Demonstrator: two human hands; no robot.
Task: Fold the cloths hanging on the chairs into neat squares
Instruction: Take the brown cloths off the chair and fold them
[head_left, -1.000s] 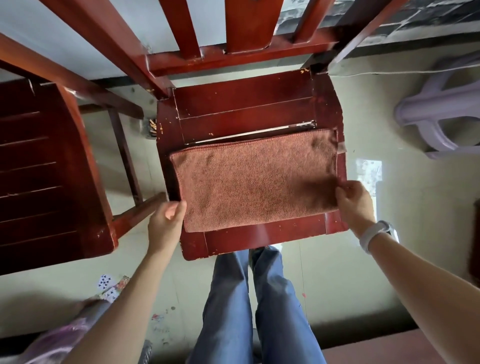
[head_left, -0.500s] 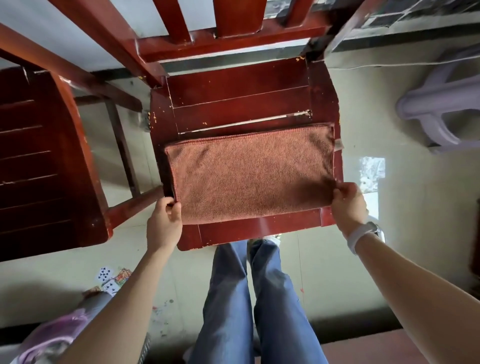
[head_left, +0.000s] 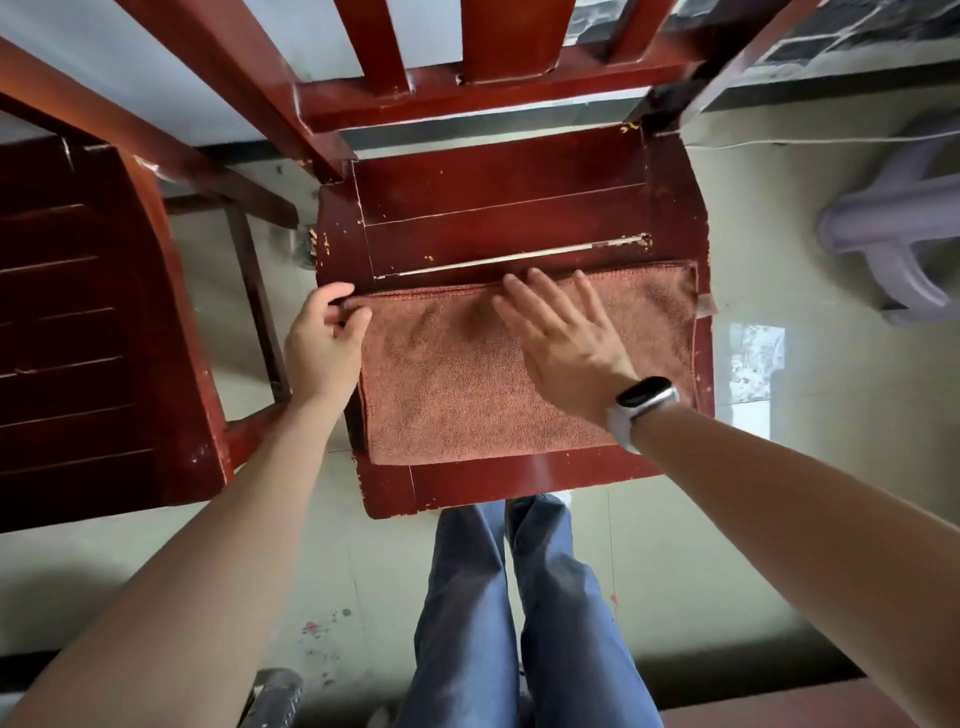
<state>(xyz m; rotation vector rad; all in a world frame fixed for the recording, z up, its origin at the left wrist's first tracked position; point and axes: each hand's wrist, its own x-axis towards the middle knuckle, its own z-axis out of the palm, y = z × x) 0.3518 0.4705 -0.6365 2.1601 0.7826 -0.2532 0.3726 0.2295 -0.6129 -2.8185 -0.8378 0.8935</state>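
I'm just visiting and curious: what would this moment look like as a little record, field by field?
cloth: rust-brown cloth, lying flat as a wide rectangle on the chair seat
left hand: left hand pinches the cloth's far left corner
right hand: right hand lies flat on the cloth, fingers straight, near its far edge
wrist: watch on the right wrist
nearby: second chair to the left, plastic stool to the right
fold state: rectangle, not yet a square
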